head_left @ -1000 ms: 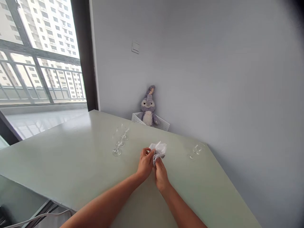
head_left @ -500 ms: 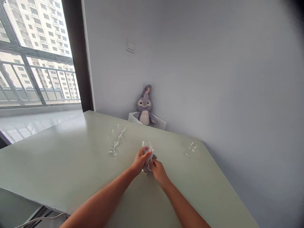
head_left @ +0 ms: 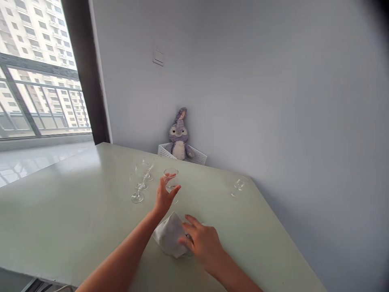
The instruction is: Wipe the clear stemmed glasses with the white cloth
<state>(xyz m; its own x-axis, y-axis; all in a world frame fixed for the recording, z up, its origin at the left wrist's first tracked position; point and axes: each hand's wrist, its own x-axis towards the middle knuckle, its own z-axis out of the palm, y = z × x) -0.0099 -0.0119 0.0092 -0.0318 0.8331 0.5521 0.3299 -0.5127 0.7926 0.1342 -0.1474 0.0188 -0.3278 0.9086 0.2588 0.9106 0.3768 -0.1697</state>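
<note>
A stemmed wine glass (head_left: 171,182) stands upright on the table, just beyond my left hand (head_left: 165,194). That hand is open beside the bowl, its thumb and fingers spread around it; whether they touch the glass is hard to make out. Nearer to me, a crumpled light grey cloth (head_left: 170,237) lies on the tabletop. My right hand (head_left: 202,239) hovers at the cloth's right side with fingers apart, slightly blurred, and grips nothing visible. Three more wine glasses (head_left: 137,197) are grouped left of my left hand.
Another clear glass (head_left: 240,184) is at the right, close to the far edge of the pale green table (head_left: 243,243). A purple plush rabbit (head_left: 178,140) sits in a white perforated basket (head_left: 197,157) behind the table. Walls rise beyond, with a window at left.
Both hands have parted. The left hand and the glass moved away from me and left; the cloth came off the glass and now lies on the table. The view has turned slightly right.
</note>
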